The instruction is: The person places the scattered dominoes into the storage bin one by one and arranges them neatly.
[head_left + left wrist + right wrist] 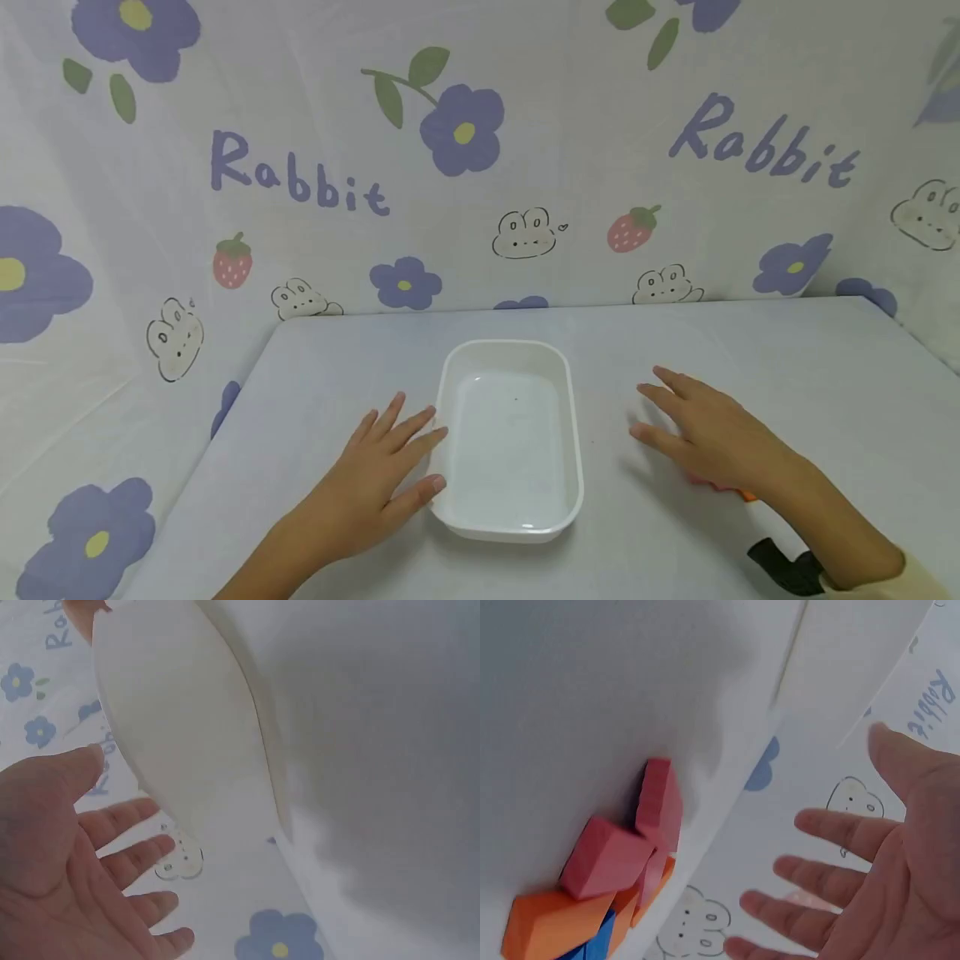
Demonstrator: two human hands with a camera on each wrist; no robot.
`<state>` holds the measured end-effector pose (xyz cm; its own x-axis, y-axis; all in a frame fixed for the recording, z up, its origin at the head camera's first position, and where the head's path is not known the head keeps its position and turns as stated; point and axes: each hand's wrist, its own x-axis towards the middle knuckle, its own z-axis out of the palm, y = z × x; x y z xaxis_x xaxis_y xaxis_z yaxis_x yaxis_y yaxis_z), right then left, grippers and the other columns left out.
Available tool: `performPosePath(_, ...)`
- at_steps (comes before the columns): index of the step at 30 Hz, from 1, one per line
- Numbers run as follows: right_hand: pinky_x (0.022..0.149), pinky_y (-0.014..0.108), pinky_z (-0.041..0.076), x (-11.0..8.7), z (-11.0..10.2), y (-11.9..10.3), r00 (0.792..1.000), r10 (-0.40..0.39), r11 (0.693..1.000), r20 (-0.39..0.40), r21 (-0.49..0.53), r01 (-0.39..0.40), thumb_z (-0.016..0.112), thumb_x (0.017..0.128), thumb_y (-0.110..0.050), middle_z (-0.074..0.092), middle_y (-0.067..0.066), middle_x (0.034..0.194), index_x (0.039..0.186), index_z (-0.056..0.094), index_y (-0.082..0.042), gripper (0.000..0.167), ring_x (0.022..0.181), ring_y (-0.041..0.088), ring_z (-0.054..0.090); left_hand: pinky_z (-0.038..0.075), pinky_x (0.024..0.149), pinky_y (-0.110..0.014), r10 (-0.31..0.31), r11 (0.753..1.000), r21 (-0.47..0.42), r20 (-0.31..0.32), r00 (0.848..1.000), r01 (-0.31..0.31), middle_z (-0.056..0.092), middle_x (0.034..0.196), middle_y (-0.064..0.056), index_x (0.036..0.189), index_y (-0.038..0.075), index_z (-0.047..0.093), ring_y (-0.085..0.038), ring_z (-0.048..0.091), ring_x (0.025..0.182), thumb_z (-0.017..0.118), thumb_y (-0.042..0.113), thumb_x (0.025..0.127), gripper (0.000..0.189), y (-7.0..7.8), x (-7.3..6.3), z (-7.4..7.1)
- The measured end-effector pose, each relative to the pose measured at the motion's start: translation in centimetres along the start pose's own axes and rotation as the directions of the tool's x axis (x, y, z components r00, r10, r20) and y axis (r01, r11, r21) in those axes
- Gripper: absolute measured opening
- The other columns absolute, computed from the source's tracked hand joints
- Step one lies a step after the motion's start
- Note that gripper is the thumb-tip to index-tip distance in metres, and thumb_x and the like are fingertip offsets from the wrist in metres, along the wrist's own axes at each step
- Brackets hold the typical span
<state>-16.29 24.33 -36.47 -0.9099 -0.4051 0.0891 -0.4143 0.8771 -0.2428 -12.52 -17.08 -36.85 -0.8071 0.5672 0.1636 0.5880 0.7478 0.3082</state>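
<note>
A white rectangular tray with raised walls and nothing inside stands on the table. My left hand is at its left wall, fingers spread and fairly straight; the fingertips reach the rim, though whether they touch it I cannot tell. To the right of the tray, apart from it, my right hand hovers over the table with loosely spread fingers and holds nothing. Below it, mostly hidden in the head view, lies a small pile of blocks: red blocks, orange blocks and blue pieces, clearer in the right wrist view.
The table has a plain white cover, and its far edge meets a hanging cloth printed with flowers, rabbits and strawberries. A black band shows at my right wrist, beside a pale sleeve.
</note>
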Motion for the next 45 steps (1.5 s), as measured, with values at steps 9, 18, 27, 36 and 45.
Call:
performPosePath(9, 0.085, 0.053, 0.054, -0.5, -0.3, 1.7, 0.999, -0.030, 1.000, 0.042, -0.007, 0.031, 0.080, 0.086, -0.029, 0.066, 0.011, 0.115, 0.115, 0.071, -0.007, 0.038, 0.099, 0.030, 0.064, 0.022, 0.118, -0.051, 0.248, 0.965, -0.095, 0.019, 0.969, -0.245, 0.053, 0.145, 0.004, 0.135, 0.018, 0.063, -0.023, 0.031, 0.146, 0.054, 0.046, 0.102, 0.044, 1.8, -0.2, 0.7)
performPosePath(18, 0.074, 0.035, 0.055, -1.0, -0.5, 3.0, 0.969, -0.027, 0.998, 0.244, 0.062, 0.013, 0.085, 0.078, -0.021, 0.062, -0.007, 0.099, 0.105, 0.070, -0.016, 0.031, 0.088, 0.016, 0.056, 0.038, 0.108, -0.054, 0.486, 0.874, 0.017, -0.049, 0.873, -0.486, 0.069, 0.112, 0.012, 0.110, 0.016, 0.072, -0.017, 0.060, 0.122, 0.066, 0.027, 0.098, 0.017, 1.7, -0.2, 1.7)
performPosePath(27, 0.074, 0.037, 0.054, -1.3, 0.0, 3.2, 0.962, -0.048, 0.996, 0.268, 0.088, 0.026, 0.085, 0.075, -0.007, 0.060, -0.006, 0.102, 0.104, 0.068, -0.018, 0.035, 0.093, 0.019, 0.054, 0.038, 0.109, -0.053, 0.502, 0.863, 0.110, -0.073, 0.862, -0.493, 0.069, 0.098, 0.015, 0.106, 0.020, 0.069, -0.003, 0.063, 0.094, 0.066, 0.018, 0.098, 0.010, 1.9, -0.3, 2.1)
performPosePath(36, 0.075, 0.042, 0.057, -1.5, 0.7, 3.1, 0.970, -0.080, 0.997, 0.229, 0.034, 0.074, 0.083, 0.073, 0.001, 0.060, -0.004, 0.103, 0.103, 0.068, -0.019, 0.039, 0.093, 0.022, 0.057, 0.035, 0.111, -0.054, 0.473, 0.876, 0.112, -0.014, 0.881, -0.468, 0.068, 0.100, 0.013, 0.109, 0.020, 0.068, -0.006, 0.062, 0.096, 0.057, 0.027, 0.103, 0.014, 1.9, -0.3, 2.6)
performPosePath(45, 0.075, 0.041, 0.058, -1.6, 1.2, 3.2, 0.980, -0.159, 0.987, 0.122, -0.011, 0.162, 0.081, 0.073, 0.003, 0.060, -0.007, 0.100, 0.097, 0.069, -0.022, 0.037, 0.095, 0.023, 0.059, 0.032, 0.112, -0.054, 0.429, 0.898, 0.092, 0.025, 0.903, -0.429, 0.064, 0.091, 0.017, 0.103, 0.022, 0.067, -0.003, 0.056, 0.085, 0.049, 0.028, 0.107, 0.020, 2.2, -0.1, 2.4)
